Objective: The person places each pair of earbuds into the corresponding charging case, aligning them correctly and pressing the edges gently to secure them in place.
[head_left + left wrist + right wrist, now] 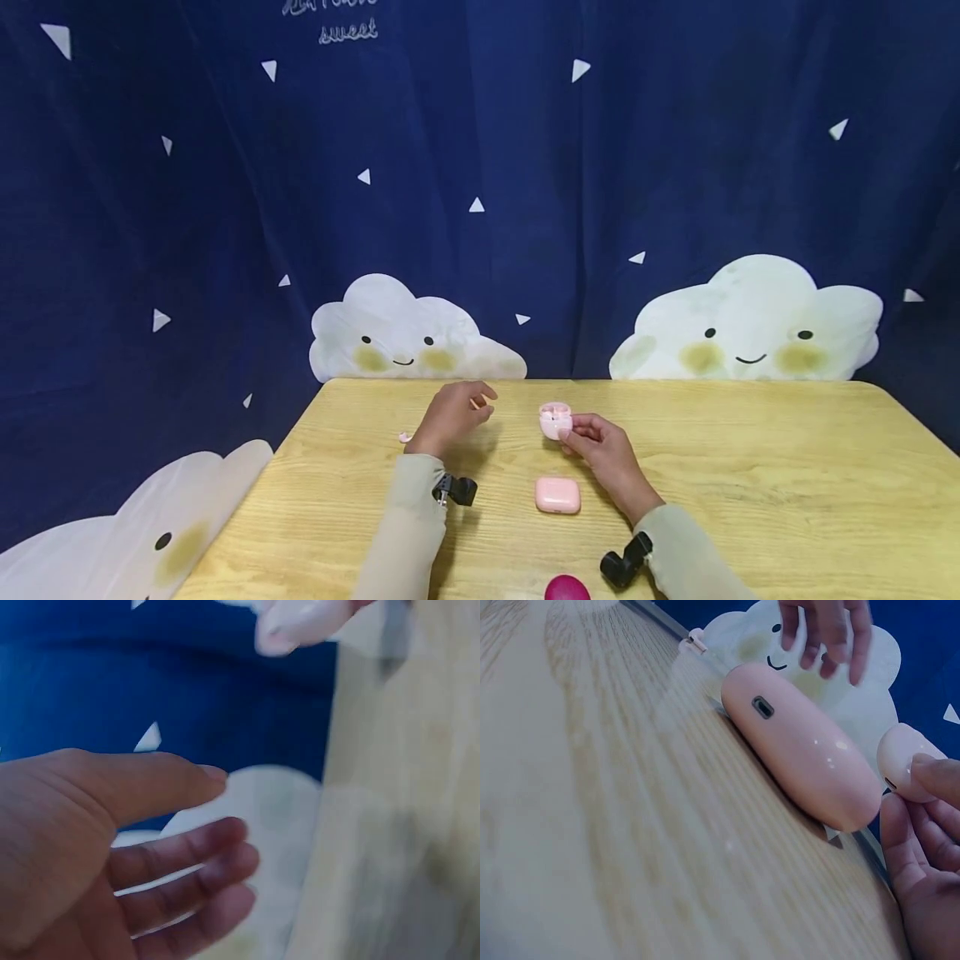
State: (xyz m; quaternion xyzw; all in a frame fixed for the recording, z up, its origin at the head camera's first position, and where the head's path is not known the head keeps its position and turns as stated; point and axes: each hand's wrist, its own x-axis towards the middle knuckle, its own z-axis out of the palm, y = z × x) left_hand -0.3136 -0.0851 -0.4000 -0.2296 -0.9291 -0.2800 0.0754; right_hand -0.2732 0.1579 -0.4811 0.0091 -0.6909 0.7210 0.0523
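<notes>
Between the thumb and fingers of my right hand (613, 460) is a pale pink earbud case (556, 422), raised over the table with its lid up. The right wrist view shows the thumb pressed on this case (902, 759). My left hand (452, 414) hovers to its left, fingers loosely bent and nothing between them, as the left wrist view confirms. A small pink earbud (405, 437) lies on the table beside the left wrist. Nearer to me, a second, closed pink case (557, 496) lies flat; its charging port faces the right wrist camera.
A round magenta object (567, 588) sits at the bottom edge of the head view, partly cut off. The wooden table (750, 467) ends at a dark blue curtain (480, 125) printed with clouds and triangles. Both wrists wear small black cameras.
</notes>
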